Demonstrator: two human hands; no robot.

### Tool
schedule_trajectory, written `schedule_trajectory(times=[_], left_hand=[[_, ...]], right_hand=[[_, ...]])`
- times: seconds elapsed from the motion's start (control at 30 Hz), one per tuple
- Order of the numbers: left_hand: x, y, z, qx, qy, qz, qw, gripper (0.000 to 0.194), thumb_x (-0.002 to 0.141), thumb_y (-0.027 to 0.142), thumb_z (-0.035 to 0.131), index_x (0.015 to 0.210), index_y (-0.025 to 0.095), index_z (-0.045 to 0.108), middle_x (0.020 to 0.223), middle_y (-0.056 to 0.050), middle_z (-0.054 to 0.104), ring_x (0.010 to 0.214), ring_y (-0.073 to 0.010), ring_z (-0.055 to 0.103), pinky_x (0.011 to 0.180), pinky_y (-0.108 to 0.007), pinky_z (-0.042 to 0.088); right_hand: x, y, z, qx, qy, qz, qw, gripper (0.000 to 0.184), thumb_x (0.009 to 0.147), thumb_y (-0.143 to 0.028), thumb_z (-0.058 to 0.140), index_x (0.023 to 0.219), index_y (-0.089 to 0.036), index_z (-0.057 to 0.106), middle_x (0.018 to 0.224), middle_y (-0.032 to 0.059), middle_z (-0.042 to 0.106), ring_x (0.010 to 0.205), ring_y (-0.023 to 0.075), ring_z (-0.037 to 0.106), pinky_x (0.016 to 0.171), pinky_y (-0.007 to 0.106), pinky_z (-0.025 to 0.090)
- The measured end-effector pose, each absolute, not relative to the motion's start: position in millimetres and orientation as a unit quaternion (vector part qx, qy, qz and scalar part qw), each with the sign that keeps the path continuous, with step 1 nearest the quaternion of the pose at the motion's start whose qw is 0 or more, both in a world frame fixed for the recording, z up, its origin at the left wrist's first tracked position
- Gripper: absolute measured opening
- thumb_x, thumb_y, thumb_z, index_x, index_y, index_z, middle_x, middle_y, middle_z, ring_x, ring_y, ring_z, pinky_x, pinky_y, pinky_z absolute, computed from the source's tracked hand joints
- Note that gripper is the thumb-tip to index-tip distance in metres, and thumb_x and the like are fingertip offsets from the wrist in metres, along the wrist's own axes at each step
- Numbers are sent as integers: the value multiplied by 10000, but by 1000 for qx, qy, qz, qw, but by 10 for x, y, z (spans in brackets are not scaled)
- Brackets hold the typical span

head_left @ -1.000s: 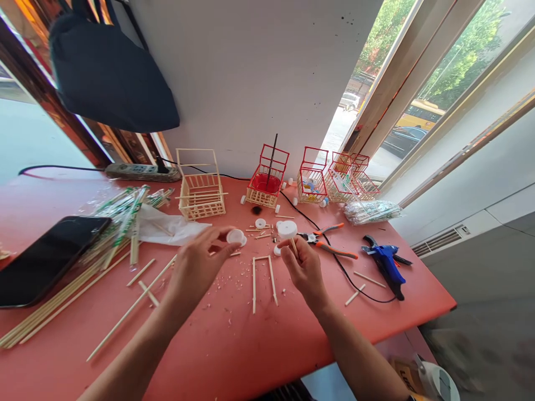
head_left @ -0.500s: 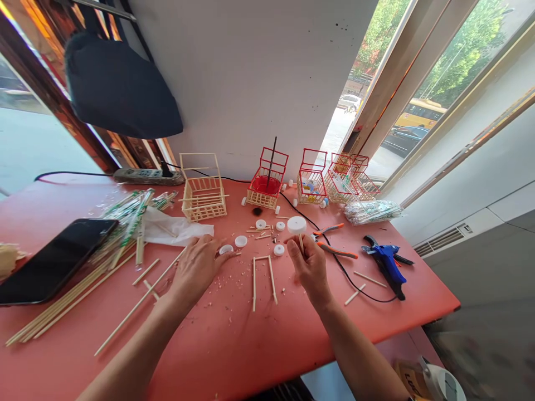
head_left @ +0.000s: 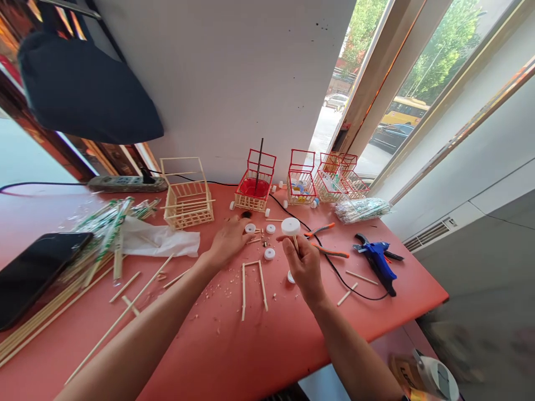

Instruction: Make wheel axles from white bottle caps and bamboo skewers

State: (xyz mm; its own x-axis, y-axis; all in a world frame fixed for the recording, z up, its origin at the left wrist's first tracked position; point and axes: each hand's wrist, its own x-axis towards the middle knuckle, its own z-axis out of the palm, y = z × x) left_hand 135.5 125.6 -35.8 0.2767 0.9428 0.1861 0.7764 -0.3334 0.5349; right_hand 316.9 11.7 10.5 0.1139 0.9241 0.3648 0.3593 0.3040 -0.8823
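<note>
My right hand [head_left: 304,266] is closed around a thin wooden stick [head_left: 296,241] with a round white cap [head_left: 291,225] on its upper end. My left hand [head_left: 229,240] reaches over the tabletop, fingers stretched and apart, its fingertips beside a white bottle cap [head_left: 249,228]; whether they touch it I cannot tell. Two more white caps, one farther back [head_left: 271,229] and one nearer [head_left: 270,254], lie between my hands. Partly hidden by my right hand is another cap [head_left: 291,277]. A U-shaped stick frame [head_left: 251,263] lies flat in front of me.
Along the wall stand a plain stick cart [head_left: 190,214], a cart with a red bowl [head_left: 254,189] and several red-trimmed carts [head_left: 301,178]. Orange-handled pliers [head_left: 334,253] and a blue glue gun [head_left: 378,262] with its cord lie right. Stick bundles and a phone [head_left: 39,273] lie left.
My left hand has moved right and away from me, from two caps at the left to another cap. My right hand still holds the capped stick. The view has turned slightly right.
</note>
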Motion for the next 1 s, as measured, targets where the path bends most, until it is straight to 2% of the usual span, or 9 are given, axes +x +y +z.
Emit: schedule_trajectory(times=[0.07, 0.13, 0.27, 0.4, 0.47, 0.6, 0.77, 0.87, 1.0], left_hand=[[1362, 1312, -357, 768, 549, 260, 204, 158, 798, 269, 638, 898, 182, 725, 1000, -139, 708, 1060, -344, 621, 938, -418, 443], [1344, 1351, -340, 749, 546, 287, 244, 155, 786, 281, 634, 862, 174, 718, 1006, -148, 715, 1069, -352, 618, 942, -424, 437], [1267, 1324, -272, 690, 527, 343, 359, 382, 757, 494, 677, 954, 169, 718, 977, -117, 756, 942, -310, 673, 850, -388, 489], [1185, 1102, -184, 618, 482, 378, 493, 620, 639, 664, 761, 1002, 164, 725, 941, -95, 777, 850, -251, 702, 724, -310, 517], [1154, 956, -142, 587, 458, 384, 546, 609, 619, 628, 817, 1007, 166, 735, 948, -101, 776, 808, -225, 696, 690, -293, 516], [1112, 707, -107, 525, 398, 395, 640, 559, 664, 597, 828, 1028, 180, 750, 1013, -112, 762, 857, -211, 696, 760, -310, 545], [1116, 475, -177, 372, 224, 379, 817, 386, 776, 392, 831, 1079, 166, 751, 989, -82, 737, 913, -178, 666, 810, -279, 547], [1159, 363, -197, 352, 182, 364, 843, 391, 807, 381, 809, 1117, 154, 742, 1003, -80, 722, 945, -179, 642, 811, -280, 549], [1225, 293, -181, 356, 160, 359, 848, 343, 799, 390, 816, 1056, 169, 762, 957, -66, 707, 919, -170, 626, 808, -274, 544]], right_hand=[[3190, 132, 110, -529, -603, 267, 535, 347, 969, -437, 508, 914, -165, 716, 625, -49, 358, 554, 109, 326, 519, 234, 295], [3203, 139, 115, -526, -598, 267, 542, 341, 972, -429, 509, 914, -165, 717, 631, -45, 373, 562, 110, 338, 523, 233, 302], [3205, 140, 115, -520, -596, 274, 548, 328, 976, -414, 515, 911, -161, 714, 662, -32, 444, 570, 107, 356, 536, 233, 319], [3198, 155, 90, -525, -592, 280, 544, 333, 968, -423, 521, 961, -154, 716, 635, -45, 399, 560, 106, 342, 525, 231, 309], [3194, 171, 64, -528, -593, 282, 538, 341, 958, -433, 535, 996, -147, 719, 618, -55, 360, 545, 103, 315, 509, 232, 284], [3186, 202, 11, -528, -609, 269, 527, 351, 944, -445, 563, 1040, -152, 731, 600, -70, 303, 532, 103, 288, 506, 238, 254], [3157, 193, -3, -485, -611, 338, 527, 344, 923, -468, 620, 1074, -172, 711, 610, -84, 260, 542, 97, 288, 530, 235, 263], [3129, 175, 8, -445, -600, 428, 509, 392, 898, -493, 661, 1145, -189, 668, 609, -96, 238, 530, 88, 260, 512, 229, 228], [3109, 166, 19, -426, -603, 476, 478, 415, 885, -476, 687, 1179, -186, 641, 578, -112, 240, 501, 78, 215, 485, 233, 170]])
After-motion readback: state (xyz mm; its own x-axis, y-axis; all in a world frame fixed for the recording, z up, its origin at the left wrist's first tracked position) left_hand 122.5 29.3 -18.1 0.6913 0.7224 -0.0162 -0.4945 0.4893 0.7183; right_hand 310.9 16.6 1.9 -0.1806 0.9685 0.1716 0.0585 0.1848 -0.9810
